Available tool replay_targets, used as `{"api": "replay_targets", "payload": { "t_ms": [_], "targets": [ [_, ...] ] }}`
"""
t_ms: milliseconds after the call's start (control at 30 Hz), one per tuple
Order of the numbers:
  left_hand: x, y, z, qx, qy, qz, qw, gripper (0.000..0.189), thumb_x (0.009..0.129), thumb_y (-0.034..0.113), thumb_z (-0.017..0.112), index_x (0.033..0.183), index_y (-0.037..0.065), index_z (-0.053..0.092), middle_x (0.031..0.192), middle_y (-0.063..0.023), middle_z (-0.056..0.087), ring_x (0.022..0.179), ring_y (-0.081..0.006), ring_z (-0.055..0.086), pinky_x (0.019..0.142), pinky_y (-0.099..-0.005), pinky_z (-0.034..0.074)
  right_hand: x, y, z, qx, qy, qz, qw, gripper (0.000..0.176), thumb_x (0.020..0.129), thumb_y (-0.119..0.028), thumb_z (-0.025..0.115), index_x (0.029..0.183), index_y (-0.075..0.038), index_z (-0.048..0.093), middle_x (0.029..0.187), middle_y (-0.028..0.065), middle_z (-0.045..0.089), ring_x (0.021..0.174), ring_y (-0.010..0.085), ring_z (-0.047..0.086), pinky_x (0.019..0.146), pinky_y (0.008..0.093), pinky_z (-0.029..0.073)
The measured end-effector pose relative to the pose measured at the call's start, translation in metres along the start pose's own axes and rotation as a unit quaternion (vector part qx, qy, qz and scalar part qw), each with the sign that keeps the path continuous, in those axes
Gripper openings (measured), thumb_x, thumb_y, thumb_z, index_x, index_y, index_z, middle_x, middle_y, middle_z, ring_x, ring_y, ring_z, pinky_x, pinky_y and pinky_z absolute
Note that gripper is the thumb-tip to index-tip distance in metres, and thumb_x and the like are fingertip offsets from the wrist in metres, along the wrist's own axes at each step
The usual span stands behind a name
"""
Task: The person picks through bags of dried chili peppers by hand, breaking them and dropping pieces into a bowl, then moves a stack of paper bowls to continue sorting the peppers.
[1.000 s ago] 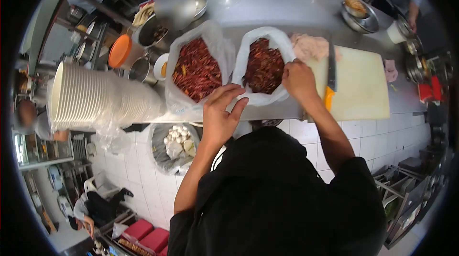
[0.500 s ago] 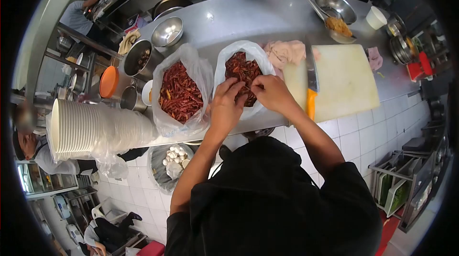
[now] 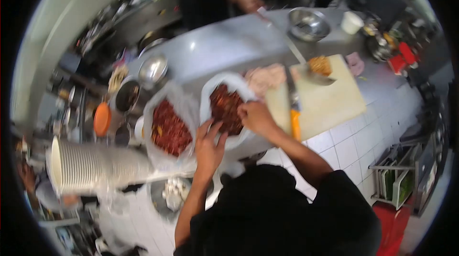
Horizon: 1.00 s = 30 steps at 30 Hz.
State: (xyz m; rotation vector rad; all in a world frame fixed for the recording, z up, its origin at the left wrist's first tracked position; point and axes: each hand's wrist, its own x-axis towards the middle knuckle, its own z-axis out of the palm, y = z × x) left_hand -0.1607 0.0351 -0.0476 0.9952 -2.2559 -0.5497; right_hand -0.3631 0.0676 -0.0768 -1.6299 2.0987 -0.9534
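Dried red chilies (image 3: 227, 108) fill an open white plastic bag (image 3: 206, 94) on the steel counter. My left hand (image 3: 209, 150) is at the bag's lower left edge, fingers apart, with nothing visible in them. At the right side of the same bag, my right hand (image 3: 259, 118) has its fingers pinched together over the chilies; what they hold is hidden and blurred. A second, clear plastic bag (image 3: 184, 105) of dried red chilies (image 3: 169, 129) stands just left of my left hand.
A knife (image 3: 293, 108) lies on the white cutting board (image 3: 337, 105), beside a pinkish cloth (image 3: 265, 79). Across the counter, a co-worker's hand (image 3: 249, 1) holds a long-handled ladle (image 3: 321, 79) with brownish food. Stacked white tubs (image 3: 95, 165) lie left; metal bowls (image 3: 309, 24) stand at the back.
The view has tilted and shifted. My left hand has moved away from the right hand toward the bag's edge. The co-worker's ladle now reaches over the cutting board.
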Motion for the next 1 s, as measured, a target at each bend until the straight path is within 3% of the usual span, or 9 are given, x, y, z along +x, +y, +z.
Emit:
{"api": "replay_targets", "payload": {
  "t_ms": [33,100,300,367,533,733,767,933,1000],
  "targets": [
    [0.0,0.003,-0.001,-0.007,0.001,0.004,1.0,0.035,0.079,0.01,0.077,0.113,0.005,0.071,0.126,-0.0154,0.062,0.115,-0.0361,0.058,0.099,-0.0427,0.048,-0.003,-0.002,-0.017,0.007,-0.022,0.015,1.0,0.009,0.076,-0.011,0.059,0.074,-0.006,0.066,0.08,0.018,0.066,0.082,0.039,0.063,0.074,0.0496,0.049],
    [-0.004,0.011,-0.007,-0.016,0.002,0.016,1.0,0.036,0.078,0.01,0.078,0.113,0.004,0.071,0.124,-0.017,0.063,0.113,-0.0362,0.06,0.098,-0.0428,0.048,-0.019,0.002,-0.034,0.064,0.064,0.003,0.996,0.008,0.075,-0.011,0.06,0.073,-0.005,0.065,0.077,0.0192,0.063,0.082,0.041,0.061,0.074,0.0495,0.048],
    [-0.004,0.032,-0.007,-0.088,-0.055,0.05,0.993,0.036,0.078,0.009,0.079,0.112,0.005,0.071,0.125,-0.0145,0.062,0.114,-0.0345,0.058,0.098,-0.0413,0.047,-0.097,0.028,-0.086,-0.003,0.174,0.097,0.98,0.014,0.083,-0.014,0.065,0.088,-0.004,0.073,0.081,0.019,0.069,0.074,0.0371,0.067,0.069,0.0406,0.054],
    [-0.018,0.035,-0.003,-0.107,-0.031,0.099,0.989,0.035,0.077,0.006,0.078,0.111,0.003,0.071,0.122,-0.0147,0.063,0.111,-0.0343,0.06,0.097,-0.0407,0.048,-0.132,0.034,-0.093,-0.003,0.188,0.168,0.968,0.018,0.083,-0.018,0.06,0.081,-0.005,0.071,0.08,0.0216,0.067,0.074,0.0415,0.065,0.07,0.0474,0.053],
    [-0.061,0.05,0.004,-0.201,-0.072,0.056,0.975,0.031,0.079,0.004,0.077,0.109,0.001,0.071,0.118,-0.0166,0.066,0.107,-0.0322,0.064,0.095,-0.0373,0.049,-0.176,0.049,-0.088,0.004,0.156,0.203,0.966,0.022,0.082,-0.023,0.069,0.081,0.0,0.071,0.08,0.0208,0.07,0.076,0.0368,0.068,0.074,0.0447,0.054],
    [-0.105,0.064,-0.011,-0.249,-0.114,-0.042,0.961,0.029,0.082,0.006,0.076,0.11,0.0,0.071,0.118,-0.0178,0.067,0.106,-0.0302,0.066,0.093,-0.0368,0.051,-0.134,0.051,-0.075,-0.146,0.17,0.169,0.96,0.041,0.082,-0.03,0.073,0.108,0.0,0.065,0.103,0.026,0.062,0.092,0.0447,0.064,0.08,0.0484,0.052],
    [-0.11,0.063,-0.012,-0.237,-0.104,-0.047,0.965,0.029,0.082,0.006,0.076,0.11,0.0,0.071,0.117,-0.0177,0.067,0.105,-0.0302,0.066,0.092,-0.0373,0.051,-0.123,0.069,-0.065,-0.178,0.158,0.162,0.958,0.055,0.081,-0.03,0.073,0.12,0.002,0.052,0.108,0.0276,0.059,0.092,0.0462,0.064,0.08,0.0496,0.053],
    [-0.092,0.099,0.001,-0.188,-0.058,-0.046,0.979,0.03,0.082,0.007,0.076,0.11,0.001,0.071,0.114,-0.0175,0.069,0.102,-0.0309,0.067,0.087,-0.038,0.053,-0.095,0.104,-0.063,-0.039,0.099,0.238,0.965,0.063,0.076,-0.027,0.074,0.12,0.0,0.039,0.111,0.0343,0.057,0.095,0.046,0.065,0.083,0.0483,0.054],
    [-0.061,0.119,0.028,-0.152,-0.04,0.011,0.988,0.031,0.081,0.007,0.076,0.111,0.001,0.071,0.114,-0.0176,0.069,0.101,-0.0316,0.067,0.086,-0.0373,0.053,-0.093,0.109,-0.082,-0.016,0.072,0.241,0.968,0.064,0.075,-0.027,0.075,0.12,0.0,0.038,0.112,0.0363,0.056,0.096,0.0464,0.065,0.084,0.0481,0.054]
  ]
}}
